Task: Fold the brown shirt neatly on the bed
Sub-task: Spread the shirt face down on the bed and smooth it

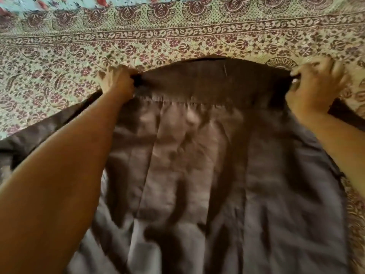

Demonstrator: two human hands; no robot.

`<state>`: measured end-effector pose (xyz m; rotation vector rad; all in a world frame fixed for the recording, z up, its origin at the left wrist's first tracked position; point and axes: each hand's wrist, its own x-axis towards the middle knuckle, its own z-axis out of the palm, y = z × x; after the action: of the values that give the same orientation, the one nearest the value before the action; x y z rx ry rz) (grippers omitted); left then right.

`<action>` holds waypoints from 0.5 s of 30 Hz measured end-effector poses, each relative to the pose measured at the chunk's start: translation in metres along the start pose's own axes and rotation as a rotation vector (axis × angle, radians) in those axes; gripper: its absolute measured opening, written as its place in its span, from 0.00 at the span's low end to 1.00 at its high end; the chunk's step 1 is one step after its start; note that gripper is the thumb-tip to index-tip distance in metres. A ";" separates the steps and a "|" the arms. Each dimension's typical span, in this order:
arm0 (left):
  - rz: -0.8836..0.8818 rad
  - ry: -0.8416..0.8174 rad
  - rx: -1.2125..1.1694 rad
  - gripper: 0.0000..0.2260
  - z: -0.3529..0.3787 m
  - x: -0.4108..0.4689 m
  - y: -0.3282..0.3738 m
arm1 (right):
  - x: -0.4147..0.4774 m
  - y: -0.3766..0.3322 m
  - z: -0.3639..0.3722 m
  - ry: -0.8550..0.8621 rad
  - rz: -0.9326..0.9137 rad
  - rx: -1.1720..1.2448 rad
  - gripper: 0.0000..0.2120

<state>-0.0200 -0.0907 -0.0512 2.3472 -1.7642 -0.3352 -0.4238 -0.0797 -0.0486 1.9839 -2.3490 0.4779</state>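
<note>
The brown shirt (pixel 197 155) lies back side up on the bed, its collar end far from me and its wrinkled body running down to the bottom of the view. My left hand (pixel 116 82) grips the left shoulder of the shirt. At the right shoulder my right hand (pixel 316 86) holds the fabric the same way. The yoke is stretched taut between the two hands. One sleeve trails out to the left under my left forearm, and the other shows as a dark strip past my right wrist.
A bedsheet (pixel 177 40) with a dense maroon and green floral print covers the bed, with bordered bands along the far side. A light blue flowered cloth (pixel 59 2) lies at the far top edge.
</note>
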 end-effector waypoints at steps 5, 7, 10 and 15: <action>0.072 0.164 0.060 0.21 0.023 -0.044 0.037 | -0.042 -0.036 0.013 -0.201 -0.462 0.074 0.27; 0.205 0.005 0.021 0.21 0.035 -0.051 0.051 | -0.045 -0.035 0.021 -0.321 -0.460 0.046 0.29; 0.164 -0.170 0.107 0.23 0.042 -0.046 0.040 | -0.044 -0.012 0.030 -0.382 -0.276 -0.053 0.31; -0.139 -0.234 0.233 0.25 0.012 -0.024 -0.003 | -0.044 0.017 0.022 -0.313 -0.073 -0.116 0.37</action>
<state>-0.0268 -0.0669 -0.0624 2.7006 -1.8309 -0.4646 -0.4286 -0.0408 -0.0826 2.2180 -2.3923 0.0260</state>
